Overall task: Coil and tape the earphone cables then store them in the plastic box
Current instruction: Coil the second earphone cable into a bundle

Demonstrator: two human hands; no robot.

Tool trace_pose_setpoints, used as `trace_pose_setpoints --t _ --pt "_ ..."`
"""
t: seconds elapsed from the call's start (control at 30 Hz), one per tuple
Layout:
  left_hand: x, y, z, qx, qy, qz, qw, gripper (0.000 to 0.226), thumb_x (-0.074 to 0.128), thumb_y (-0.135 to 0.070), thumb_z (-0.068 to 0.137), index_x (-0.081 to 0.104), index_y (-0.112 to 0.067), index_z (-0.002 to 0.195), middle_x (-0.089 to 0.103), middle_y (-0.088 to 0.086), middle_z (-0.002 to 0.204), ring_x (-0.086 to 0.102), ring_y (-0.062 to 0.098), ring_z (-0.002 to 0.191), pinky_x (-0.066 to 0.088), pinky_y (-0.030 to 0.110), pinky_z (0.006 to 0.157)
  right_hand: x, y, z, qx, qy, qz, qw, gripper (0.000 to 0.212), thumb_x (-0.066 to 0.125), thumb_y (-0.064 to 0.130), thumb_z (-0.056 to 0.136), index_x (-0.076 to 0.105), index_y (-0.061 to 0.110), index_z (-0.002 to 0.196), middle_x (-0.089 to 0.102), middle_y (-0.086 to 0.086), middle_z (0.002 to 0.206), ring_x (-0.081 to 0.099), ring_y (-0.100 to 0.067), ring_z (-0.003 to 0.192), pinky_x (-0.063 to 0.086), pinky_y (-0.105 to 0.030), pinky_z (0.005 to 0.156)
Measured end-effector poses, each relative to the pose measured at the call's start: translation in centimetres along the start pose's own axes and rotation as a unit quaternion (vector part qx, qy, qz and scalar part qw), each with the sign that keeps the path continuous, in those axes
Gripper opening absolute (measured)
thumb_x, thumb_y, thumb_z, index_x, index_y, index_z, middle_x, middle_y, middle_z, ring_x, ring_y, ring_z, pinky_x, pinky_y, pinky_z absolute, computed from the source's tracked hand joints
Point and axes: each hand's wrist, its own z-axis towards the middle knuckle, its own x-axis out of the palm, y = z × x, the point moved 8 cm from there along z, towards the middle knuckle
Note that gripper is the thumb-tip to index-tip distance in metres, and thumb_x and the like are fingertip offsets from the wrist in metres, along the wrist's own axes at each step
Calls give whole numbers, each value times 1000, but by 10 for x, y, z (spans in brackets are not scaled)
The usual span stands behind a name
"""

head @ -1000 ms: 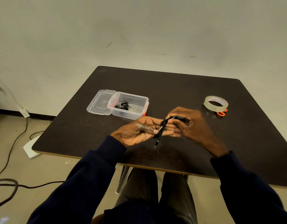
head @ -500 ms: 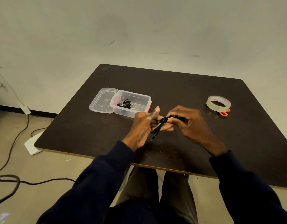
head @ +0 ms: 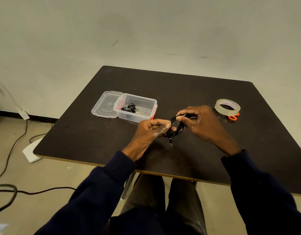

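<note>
Since half a second ago, your left hand (head: 149, 133) has turned knuckles-up and drawn a short run of cable out to the left, and the black loops between your hands have opened into a rounder coil; box, tape and scissors sit where they were.

Nearest: your dark blue sleeves (head: 102, 189) and your lap below the table's front edge.

Item, left hand: above the dark table (head: 88, 143), fingers closed, thumb and forefinger pinching a thin strand of the earphone cable (head: 174, 128). A pale smear or strip shows along the thumb side; it may be tape, but the view is too soft to say.

Item, earphone cable: black, gathered in several loose loops held between both hands, clear of the tabletop. Its jack plug (head: 171, 142) hangs down from the bottom of the coil.

Item, right hand (head: 201, 122): curled over the upper right of the coil, fingertips (head: 179, 118) nipped shut on the loops.

Item, plastic box (head: 153, 103): clear, red clips at its ends, open, standing just beyond your left hand. One coiled black earphone set (head: 129, 108) lies inside on the left half of the floor.

Item, lid (head: 104, 106): clear, lying flat, touching the box's left side.

Item, tape roll (head: 227, 107): clear, lying flat beyond your right hand, apart from it.

Item, scissors (head: 233, 117): orange handles only, showing from under the roll's near edge.

Farthest: pale wall, cords on the floor at left.
</note>
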Motion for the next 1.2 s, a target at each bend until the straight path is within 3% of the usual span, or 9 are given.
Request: trace_pose_setpoints --t 0.17,0.3,0.4,0.5,0.73,0.93,1.03,1.2 --pt "5 1 4 -9 23 59 998 17 71 -13 95 78 -2 105 79 12 93 75 20 96 57 34 96 11 -13 3 47 44 41 997 8 73 16 94 80 18 96 78 6 85 75 -8 77 60 -22 72" --pt "4 4 -1 -68 29 -50 996 22 63 -24 98 80 -12 91 71 9 85 69 21 98 53 40 105 20 -24 -1 102 86 195 972 13 72 18 92 78 7 98 78 -12 87 77 -26 68 63 -28 64" --pt "6 14 -5 -131 50 -136 981 29 56 -32 102 74 -18 85 68 4 82 69 21 98 52 40 97 25 -29 -7 124 98 282 946 20 75 24 87 80 8 98 78 -16 90 76 -28 69 63 -27 65" --pt "6 20 -6 -162 50 -169 971 31 47 -31 109 63 -18 85 66 -2 77 70 9 80 51 35 88 33 -39 -12 155 109 315 930 21 76 27 84 81 11 98 78 -18 92 75 -27 72 63 -26 62" --pt "3 32 -3 -182 19 -136 974 28 48 -29 108 64 -14 90 68 0 76 71 10 75 60 29 71 56 -59 -26 218 75 383 894 30 77 23 81 78 2 102 76 -22 97 74 -23 74 62 -27 61" --pt "2 37 0 -177 20 -124 976 28 51 -30 107 68 -14 91 72 2 80 72 13 81 58 34 87 65 -65 -30 219 66 431 873 25 72 25 89 79 11 108 77 -19 105 76 -28 94 63 -31 69" --pt "1 37 5 -167 5 -118 979 28 53 -29 106 69 -13 90 73 3 80 73 14 82 61 33 83 72 -68 -33 204 37 472 857 26 69 26 93 78 12 113 76 -20 108 75 -30 100 63 -34 73" --pt "-1 40 13 -170 -14 -114 979 29 54 -29 106 68 -11 88 71 4 76 72 13 76 61 32 77 78 -73 -34 206 -21 514 832 41 69 40 91 76 8 115 76 -19 101 74 -27 89 63 -34 69"
